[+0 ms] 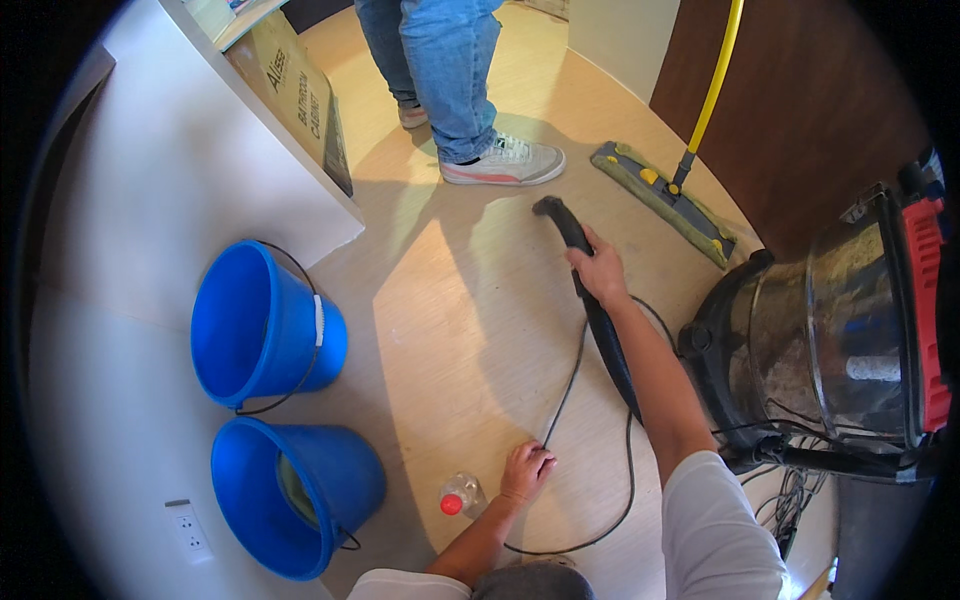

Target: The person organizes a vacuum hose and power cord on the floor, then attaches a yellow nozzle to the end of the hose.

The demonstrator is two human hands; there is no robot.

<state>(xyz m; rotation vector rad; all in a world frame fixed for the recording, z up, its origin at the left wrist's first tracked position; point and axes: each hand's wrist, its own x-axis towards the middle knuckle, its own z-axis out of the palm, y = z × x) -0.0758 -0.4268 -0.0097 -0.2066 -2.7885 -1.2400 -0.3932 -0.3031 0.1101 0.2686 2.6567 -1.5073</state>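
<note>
Black vacuum wand (560, 218) in its grasp, the right hand (597, 268) closes around the upper part, with the ribbed hose (615, 360) running back beneath the forearm. The wand's tip points forward over the pale floor (430, 330), near the shoe (505, 162) of another person in blue jeans. The left hand (527, 470) is low over the floor, fingers curled at a thin black cord (567, 390) — whether they grip it or merely touch it, I cannot tell. A clear bottle (470, 488) with a red cap is just beside the left wrist. To the right is the vacuum cleaner (785, 330), red-topped; beyond the wand, a flat mop (660, 195) with a yellow pole rests on the floor. Two blue buckets (335, 345) occupy the left — the nearer one has something greenish inside, too unclear to name.
</note>
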